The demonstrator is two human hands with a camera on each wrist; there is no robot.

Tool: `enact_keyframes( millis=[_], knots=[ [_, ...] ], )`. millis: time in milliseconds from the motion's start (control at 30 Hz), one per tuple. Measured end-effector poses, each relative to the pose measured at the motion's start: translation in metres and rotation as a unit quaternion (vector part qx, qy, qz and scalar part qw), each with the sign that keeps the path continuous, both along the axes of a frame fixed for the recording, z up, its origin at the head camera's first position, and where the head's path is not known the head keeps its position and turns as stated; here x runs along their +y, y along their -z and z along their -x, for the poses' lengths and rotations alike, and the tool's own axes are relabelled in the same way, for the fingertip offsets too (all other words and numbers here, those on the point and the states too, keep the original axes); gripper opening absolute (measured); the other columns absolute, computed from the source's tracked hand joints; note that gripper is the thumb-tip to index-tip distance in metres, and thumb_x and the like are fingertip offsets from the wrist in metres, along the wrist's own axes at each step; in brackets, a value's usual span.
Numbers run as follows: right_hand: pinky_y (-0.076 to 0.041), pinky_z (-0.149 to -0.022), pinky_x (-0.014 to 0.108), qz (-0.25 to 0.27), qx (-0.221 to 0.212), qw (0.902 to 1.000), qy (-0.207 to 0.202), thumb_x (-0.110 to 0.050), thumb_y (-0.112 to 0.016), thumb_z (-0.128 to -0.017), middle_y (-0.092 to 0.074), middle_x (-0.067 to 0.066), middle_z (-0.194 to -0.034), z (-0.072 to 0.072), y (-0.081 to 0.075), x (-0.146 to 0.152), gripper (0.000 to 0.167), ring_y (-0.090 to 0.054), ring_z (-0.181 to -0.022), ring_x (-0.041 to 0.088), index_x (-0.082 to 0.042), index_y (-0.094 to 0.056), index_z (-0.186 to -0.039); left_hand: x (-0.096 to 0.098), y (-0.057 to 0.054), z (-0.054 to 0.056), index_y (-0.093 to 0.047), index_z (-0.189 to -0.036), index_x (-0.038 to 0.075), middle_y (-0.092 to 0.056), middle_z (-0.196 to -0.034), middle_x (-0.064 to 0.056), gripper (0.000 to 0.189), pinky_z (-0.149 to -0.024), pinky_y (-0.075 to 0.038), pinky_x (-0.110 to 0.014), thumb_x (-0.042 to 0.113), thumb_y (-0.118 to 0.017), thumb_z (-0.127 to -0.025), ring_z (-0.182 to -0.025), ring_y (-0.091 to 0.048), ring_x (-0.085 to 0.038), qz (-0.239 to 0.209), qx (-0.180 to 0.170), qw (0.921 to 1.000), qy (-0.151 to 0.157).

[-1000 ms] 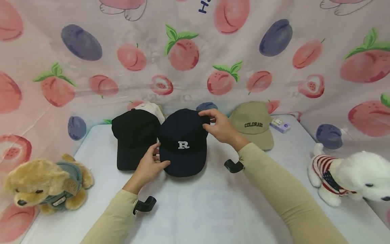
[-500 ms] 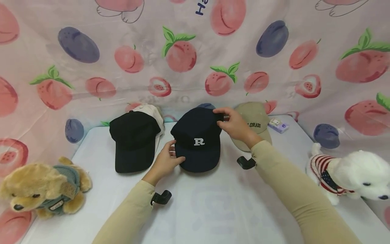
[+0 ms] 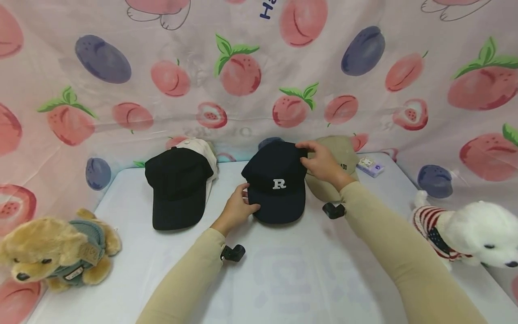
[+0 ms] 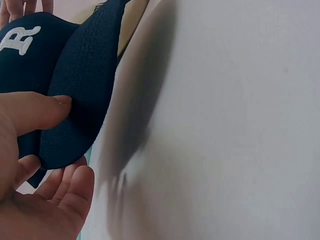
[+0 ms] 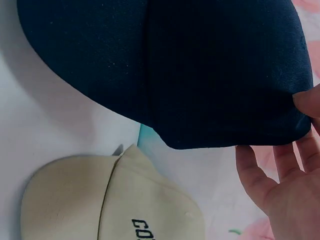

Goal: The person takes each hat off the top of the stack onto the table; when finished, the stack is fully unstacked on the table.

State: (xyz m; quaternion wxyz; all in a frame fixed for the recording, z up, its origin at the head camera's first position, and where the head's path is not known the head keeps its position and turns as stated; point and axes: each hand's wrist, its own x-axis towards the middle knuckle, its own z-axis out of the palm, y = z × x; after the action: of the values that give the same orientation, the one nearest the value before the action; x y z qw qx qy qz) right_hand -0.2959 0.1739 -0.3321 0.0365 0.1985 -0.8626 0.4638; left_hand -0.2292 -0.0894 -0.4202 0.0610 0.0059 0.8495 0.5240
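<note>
A navy baseball cap with a white letter R is held between both hands, brim toward me. My left hand pinches the brim's left side; in the left wrist view the thumb lies on top and the other fingers are beneath. My right hand grips the crown's right rear edge, fingertips under it in the right wrist view. A shadow under the brim in the left wrist view shows it is raised off the table. A beige cap with dark lettering is behind the right hand, partly covered by it.
To the left a black cap overlaps a cream cap. A small purple pack lies at the back right. Plush dogs stand at both sides, a tan one and a white one. A fruit-print curtain hangs behind the table.
Both hands have carried the navy cap to the right, away from the black cap and up to the beige one. The right hand and navy cap now cover more of the beige cap.
</note>
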Motion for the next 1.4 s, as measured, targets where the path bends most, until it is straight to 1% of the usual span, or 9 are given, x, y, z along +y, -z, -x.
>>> enact_keyframes(
  millis=[133,300,567,733,933,1033,1200,1300,1400],
  knots=[
    [-0.035,-0.108,0.054,-0.014,-0.007,0.9998,0.009,0.000,-0.054,-0.095,-0.052,0.025,-0.139,0.006,0.001,0.003,0.042,-0.044,-0.130,0.040,0.006,-0.054,-0.136,0.007,0.003,0.004,-0.037,-0.150,0.003,-0.055,-0.124,-0.016,0.076,-0.090,-0.048,-0.041,0.005,-0.077,-0.085,-0.106,-0.057,-0.027,-0.002,-0.001,0.9999,-0.011],
    [-0.034,-0.109,0.054,-0.016,-0.009,0.9994,0.029,0.002,-0.053,-0.094,-0.051,0.025,-0.140,0.012,0.004,0.009,0.042,-0.044,-0.130,0.040,0.007,-0.055,-0.135,0.016,0.007,0.011,-0.037,-0.150,0.002,-0.054,-0.123,-0.017,0.076,-0.092,-0.048,-0.041,0.005,-0.077,-0.086,-0.108,-0.057,-0.028,-0.008,0.004,1.0000,-0.001],
    [-0.037,-0.107,0.048,-0.023,-0.034,0.9978,0.052,0.000,-0.050,-0.095,-0.050,0.023,-0.141,0.025,0.011,0.007,0.044,-0.045,-0.130,0.035,0.003,-0.053,-0.139,0.022,0.009,0.019,-0.036,-0.150,-0.002,-0.054,-0.125,-0.020,0.075,-0.097,-0.048,-0.042,0.004,-0.075,-0.086,-0.114,-0.058,-0.031,-0.010,0.004,0.9999,-0.003],
    [-0.039,-0.105,0.047,-0.032,-0.045,0.9968,0.058,0.000,-0.049,-0.095,-0.050,0.024,-0.142,0.032,0.013,0.005,0.045,-0.045,-0.130,0.036,0.002,-0.053,-0.139,0.023,0.010,0.022,-0.036,-0.150,-0.003,-0.055,-0.125,-0.020,0.075,-0.097,-0.048,-0.041,0.003,-0.074,-0.086,-0.114,-0.059,-0.030,-0.013,0.002,0.9999,-0.005],
    [-0.039,-0.105,0.048,-0.029,-0.048,0.9966,0.059,-0.001,-0.050,-0.095,-0.048,0.023,-0.144,0.037,0.015,0.003,0.044,-0.045,-0.132,0.037,0.002,-0.054,-0.138,0.025,0.013,0.026,-0.036,-0.151,-0.001,-0.056,-0.122,-0.019,0.075,-0.097,-0.048,-0.040,0.007,-0.075,-0.087,-0.110,-0.058,-0.029,-0.016,0.003,0.9997,-0.017],
    [-0.038,-0.107,0.048,-0.026,-0.047,0.9967,0.061,-0.005,-0.054,-0.096,-0.048,0.022,-0.144,0.038,0.015,0.001,0.043,-0.044,-0.132,0.037,0.001,-0.055,-0.138,0.026,0.016,0.028,-0.035,-0.151,-0.001,-0.055,-0.123,-0.019,0.074,-0.099,-0.046,-0.041,0.011,-0.074,-0.089,-0.111,-0.055,-0.030,-0.018,0.006,0.9994,-0.027],
    [-0.037,-0.109,0.048,-0.034,-0.046,0.9966,0.059,-0.021,-0.064,-0.097,-0.048,0.020,-0.145,0.043,0.017,-0.003,0.046,-0.043,-0.133,0.037,-0.002,-0.056,-0.138,0.028,0.020,0.031,-0.034,-0.152,-0.003,-0.053,-0.132,-0.023,0.075,-0.105,-0.042,-0.043,0.010,-0.073,-0.089,-0.123,-0.051,-0.032,-0.024,0.014,0.9988,-0.039],
    [-0.036,-0.109,0.049,-0.039,-0.048,0.9968,0.051,-0.027,-0.067,-0.097,-0.047,0.020,-0.145,0.046,0.016,-0.006,0.051,-0.042,-0.134,0.037,-0.002,-0.056,-0.139,0.029,0.019,0.033,-0.034,-0.152,-0.003,-0.048,-0.141,-0.025,0.075,-0.109,-0.038,-0.043,0.011,-0.073,-0.089,-0.132,-0.046,-0.034,-0.009,0.020,0.9989,-0.042],
    [-0.036,-0.109,0.048,-0.036,-0.051,0.9969,0.047,-0.028,-0.069,-0.096,-0.047,0.019,-0.145,0.047,0.015,-0.008,0.052,-0.041,-0.135,0.037,-0.002,-0.056,-0.138,0.029,0.018,0.035,-0.034,-0.152,-0.002,-0.043,-0.147,-0.025,0.075,-0.113,-0.033,-0.042,0.012,-0.073,-0.090,-0.138,-0.040,-0.034,0.008,0.018,0.9987,-0.046]
  ],
)
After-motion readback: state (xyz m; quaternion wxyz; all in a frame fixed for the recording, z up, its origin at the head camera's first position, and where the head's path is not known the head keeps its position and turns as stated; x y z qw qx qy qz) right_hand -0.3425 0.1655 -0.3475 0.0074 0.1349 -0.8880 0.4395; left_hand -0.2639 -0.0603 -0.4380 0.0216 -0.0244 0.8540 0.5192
